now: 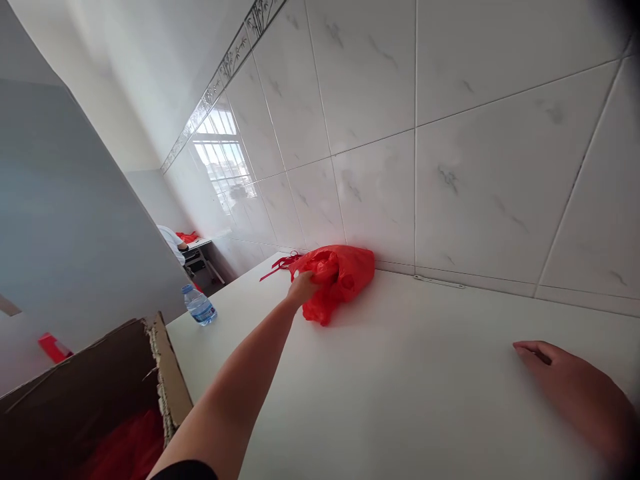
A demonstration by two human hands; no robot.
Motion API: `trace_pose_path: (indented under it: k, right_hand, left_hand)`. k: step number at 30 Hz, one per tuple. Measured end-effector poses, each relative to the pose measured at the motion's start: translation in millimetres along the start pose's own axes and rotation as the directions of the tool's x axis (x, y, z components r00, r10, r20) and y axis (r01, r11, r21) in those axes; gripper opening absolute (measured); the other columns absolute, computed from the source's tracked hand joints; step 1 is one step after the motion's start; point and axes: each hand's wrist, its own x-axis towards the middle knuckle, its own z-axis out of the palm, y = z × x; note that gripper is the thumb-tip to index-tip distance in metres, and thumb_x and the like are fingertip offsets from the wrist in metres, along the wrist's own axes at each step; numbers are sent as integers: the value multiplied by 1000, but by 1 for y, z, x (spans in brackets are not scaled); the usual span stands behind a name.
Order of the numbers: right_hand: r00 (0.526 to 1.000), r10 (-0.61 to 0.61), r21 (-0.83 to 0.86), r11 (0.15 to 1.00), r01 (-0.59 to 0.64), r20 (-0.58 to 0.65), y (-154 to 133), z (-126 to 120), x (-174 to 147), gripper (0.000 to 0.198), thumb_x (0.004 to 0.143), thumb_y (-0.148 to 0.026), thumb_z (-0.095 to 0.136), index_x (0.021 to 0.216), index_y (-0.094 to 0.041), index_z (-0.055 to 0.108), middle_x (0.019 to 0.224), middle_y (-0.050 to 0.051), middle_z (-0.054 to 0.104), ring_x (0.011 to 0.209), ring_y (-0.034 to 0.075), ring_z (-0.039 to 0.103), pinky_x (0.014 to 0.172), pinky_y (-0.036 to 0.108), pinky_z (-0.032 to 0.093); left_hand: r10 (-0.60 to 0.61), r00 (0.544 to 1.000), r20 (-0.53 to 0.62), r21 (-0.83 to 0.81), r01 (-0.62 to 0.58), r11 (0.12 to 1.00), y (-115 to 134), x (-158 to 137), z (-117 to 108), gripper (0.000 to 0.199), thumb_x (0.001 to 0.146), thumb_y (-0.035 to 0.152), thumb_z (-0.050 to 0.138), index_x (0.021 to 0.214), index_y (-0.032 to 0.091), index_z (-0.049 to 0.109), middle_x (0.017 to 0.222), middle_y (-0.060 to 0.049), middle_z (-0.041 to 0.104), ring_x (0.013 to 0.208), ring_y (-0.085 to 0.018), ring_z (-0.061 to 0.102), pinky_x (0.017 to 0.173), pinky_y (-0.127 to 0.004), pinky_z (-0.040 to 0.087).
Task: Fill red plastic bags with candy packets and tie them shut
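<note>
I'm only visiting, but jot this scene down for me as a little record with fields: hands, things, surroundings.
Left hand: touching the crumpled red bag
Right hand: apart from the bag, fingers curled
Surface: white table
Bottle: blue-capped, on the table's left side
Cardboard box: lower left, red material inside
Backdrop: tiled wall

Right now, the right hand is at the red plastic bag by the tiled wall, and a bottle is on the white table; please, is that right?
Not quite: the head view shows the left hand at the red plastic bag; the right hand is apart from it. The rest stands.
</note>
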Motion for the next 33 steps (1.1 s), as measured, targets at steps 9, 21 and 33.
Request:
trace_pose_path:
  k: [9,21,33]
  right_hand:
    - [984,155,31,987,-158,90,-22,-14,-9,28,81,-47,47,101,-32,60,103,5,67,78,26,62,64,37,41]
    - [907,-385,541,805,241,169,-124,39,-86,52,85,-61,42,124,-28,51,94,4,66,83,23,61,73,34,46]
    - [854,-422,668,734,124,305,-130,66,-94,13,75,-22,49,81,-19,60,69,-2,56,62,13,48,57,25,38]
  left_hand:
    - [-294,871,-394,-578,14,816,9,-14,-40,30,86,39,54,104,15,58,92,-5,62,73,-16,58,62,-30,49]
    - [-87,996,-33,-882,11,471,73,-110,30,36,72,41,71,97,16,63,85,-7,69,72,-21,65,64,-31,51]
    - [-202,974,103,-859,190,475,20,-112,63,46,66,44,76,99,17,61,93,-10,69,79,-24,67,69,-34,53]
